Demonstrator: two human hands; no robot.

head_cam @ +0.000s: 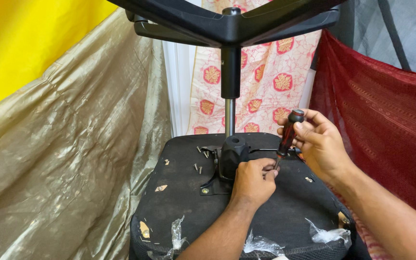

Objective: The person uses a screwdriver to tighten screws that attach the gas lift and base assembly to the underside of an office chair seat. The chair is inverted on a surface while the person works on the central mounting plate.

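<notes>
An office chair lies upside down, its black seat underside (184, 202) facing me and its star base (232, 21) up top on a gas column (229, 115). A black tilt mechanism (231, 155) is mounted on the seat. My right hand (316, 142) grips the dark red and black handle of a screwdriver (287, 137), its tip pointing down by the mechanism. My left hand (252, 180) rests on the seat with its fingers pinched around the screwdriver's tip. Whether a screw is under them is hidden.
Several loose screws (199, 166) lie on the seat left of the mechanism. Torn clear plastic (328, 235) clings to the seat's front edge. A gold cloth (73, 159) hangs at left, a dark red cloth (386, 125) at right, and a floral cloth (270, 77) behind.
</notes>
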